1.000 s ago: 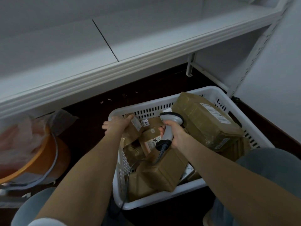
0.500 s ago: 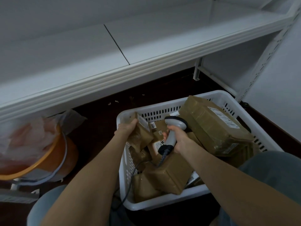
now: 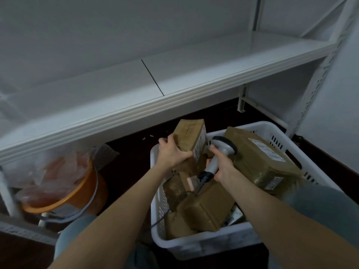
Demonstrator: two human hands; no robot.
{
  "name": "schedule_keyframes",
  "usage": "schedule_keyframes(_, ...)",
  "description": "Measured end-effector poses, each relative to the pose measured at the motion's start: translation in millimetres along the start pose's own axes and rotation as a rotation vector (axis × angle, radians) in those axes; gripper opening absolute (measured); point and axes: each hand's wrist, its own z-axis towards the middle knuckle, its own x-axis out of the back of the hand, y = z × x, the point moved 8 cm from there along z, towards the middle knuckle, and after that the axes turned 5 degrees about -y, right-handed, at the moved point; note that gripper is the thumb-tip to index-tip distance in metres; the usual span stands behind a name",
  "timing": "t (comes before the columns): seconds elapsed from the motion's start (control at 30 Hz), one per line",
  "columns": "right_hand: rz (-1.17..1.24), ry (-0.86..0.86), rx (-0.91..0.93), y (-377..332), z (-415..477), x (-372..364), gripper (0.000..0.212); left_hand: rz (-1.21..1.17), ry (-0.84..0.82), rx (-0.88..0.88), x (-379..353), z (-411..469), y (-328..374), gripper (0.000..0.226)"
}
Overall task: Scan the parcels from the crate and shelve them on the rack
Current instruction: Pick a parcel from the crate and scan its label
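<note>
The small parcel (image 3: pixel 189 135) is held up at centre frame, just above the far-left corner of the crate (image 3: pixel 194 247), with its white label turned to the right. The left hand (image 3: pixel 171 152) grips it from the near side. The right hand (image 3: pixel 223 167) is wrapped round the handle of the scanner (image 3: pixel 223 145), whose head sits just beside the label. This looks like the scanning step, with shelving yet to come. In the crate, lower right, lie a large parcel (image 3: pixel 260 158) and several smaller parcels (image 3: pixel 206 208). The part of the rack shelf (image 3: pixel 194 74) in view across the upper frame shows no parcels, so most of the task seems left to do.
</note>
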Motion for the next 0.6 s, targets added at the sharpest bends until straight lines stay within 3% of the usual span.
schedule_keyframes(0.13, 0.026, -0.010, -0.028, -15, -8, 5, 0.053, 0.050, 0.123, -0.252, -1, -28, 40, 0.099)
schedule_keyframes(0.37, 0.071, -0.027, -0.046, -54, -1, 16, 0.056, 0.183, 0.149, -0.473, -20, -15, 100, 0.105)
schedule_keyframes(0.53, 0.116, -0.008, -0.011, -77, 0, 26, 0.062, 0.209, 0.124, -0.534, -38, -6, 122, 0.109)
schedule_keyframes(0.6, 0.071, -0.037, -0.007, -79, -2, 24, 0.080, 0.198, 0.115, -0.542, -41, -8, 126, 0.109)
